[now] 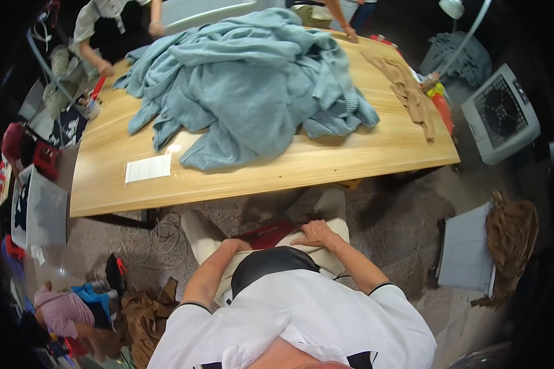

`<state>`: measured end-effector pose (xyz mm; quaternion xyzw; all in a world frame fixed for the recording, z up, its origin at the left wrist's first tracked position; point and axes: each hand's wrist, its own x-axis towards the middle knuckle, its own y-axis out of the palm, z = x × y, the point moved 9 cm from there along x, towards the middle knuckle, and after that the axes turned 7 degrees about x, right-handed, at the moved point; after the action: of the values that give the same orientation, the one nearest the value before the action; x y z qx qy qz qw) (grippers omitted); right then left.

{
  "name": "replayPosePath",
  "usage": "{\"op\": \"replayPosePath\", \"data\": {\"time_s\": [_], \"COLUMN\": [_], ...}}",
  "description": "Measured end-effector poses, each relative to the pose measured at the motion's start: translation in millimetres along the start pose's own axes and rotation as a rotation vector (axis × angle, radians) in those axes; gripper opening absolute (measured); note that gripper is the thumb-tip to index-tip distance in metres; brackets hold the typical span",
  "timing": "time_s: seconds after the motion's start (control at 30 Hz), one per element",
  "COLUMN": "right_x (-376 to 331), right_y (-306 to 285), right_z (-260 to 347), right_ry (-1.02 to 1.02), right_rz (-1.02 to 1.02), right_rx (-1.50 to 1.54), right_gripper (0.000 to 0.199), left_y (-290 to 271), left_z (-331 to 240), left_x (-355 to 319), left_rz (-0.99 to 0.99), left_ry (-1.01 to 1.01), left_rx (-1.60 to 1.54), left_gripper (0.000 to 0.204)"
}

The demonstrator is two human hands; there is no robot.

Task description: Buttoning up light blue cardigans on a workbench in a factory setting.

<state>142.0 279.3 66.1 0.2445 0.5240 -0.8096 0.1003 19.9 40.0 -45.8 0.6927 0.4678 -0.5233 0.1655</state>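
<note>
1. wooden table (351,157), upper centre of frame; one. it lies beyond the person's knees, well apart from both hands.
2. heap of blue-grey knitwear (252,86) on the table, centre to upper centre; one pile, number of garments cannot be told.
3. tan garment (406,89) laid along the table's right end; one.
4. white sheet (148,168) flat on the table's lower-left part; one, with a small white slip just beside its upper right corner.
5. dark red strip (268,234) across the person's lap, lower centre, between the two hands; one.
6. left hand (235,246), lower centre: rests on the left thigh at the strip's left end, fingers curled; whether it pinches the strip cannot be told.
7. right hand (317,235), lower centre: fingers spread flat, pressed on the strip's right end and the thigh.
8. other people's hands at the table's far edge, upper left and upper centre; at least two people.
9. white fan unit (501,114), right of frame; one.
10. brown clothing heaps on the floor, lower left and right; two.
</note>
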Motion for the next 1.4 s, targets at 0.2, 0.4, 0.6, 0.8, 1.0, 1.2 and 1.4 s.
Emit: {"op": "replayPosePath", "data": {"time_s": [0.2, 0.4, 0.6, 0.8, 1.0, 1.2, 1.4], "right_x": [-40.8, -30.8, -25.9, -38.3, -40.5, -45.1, -60.6], "right_y": [-23.5, -10.8, -25.4, -34.2, -40.7, -45.8, -63.3], "right_z": [6.4, 2.0, 18.3, 24.6, 45.8, 75.2, 81.4], "right_ry": [-0.182, -0.123, -0.166, -0.194, -0.168, -0.129, -0.057], "right_rz": [-0.474, -0.31, -0.389, -0.399, -0.379, -0.347, -0.403], "right_rx": [0.038, 0.076, 0.135, 0.159, 0.151, 0.156, 0.141], "right_gripper": [0.054, 0.028, 0.025, 0.02, 0.021, 0.022, 0.018], "left_y": [-3.7, -34.1, -87.7, -121.1, -179.6, -239.5, -247.7], "left_z": [0.7, -32.9, -59.6, -125.1, -116.9, -54.0, -30.4], "left_x": [1.9, 0.2, -39.2, -174.2, -262.5, -269.6, -247.3], "left_rz": [-0.025, -0.143, -0.466, -0.676, -1.004, -1.605, -1.493], "left_ry": [0.025, 0.095, 0.304, 0.862, 0.997, 0.316, 0.188], "left_rx": [0.121, 0.227, 0.001, -0.301, -0.26, 0.366, 0.296], "left_gripper": [0.068, 0.072, 0.061, 0.052, 0.042, 0.071, 0.08]}}
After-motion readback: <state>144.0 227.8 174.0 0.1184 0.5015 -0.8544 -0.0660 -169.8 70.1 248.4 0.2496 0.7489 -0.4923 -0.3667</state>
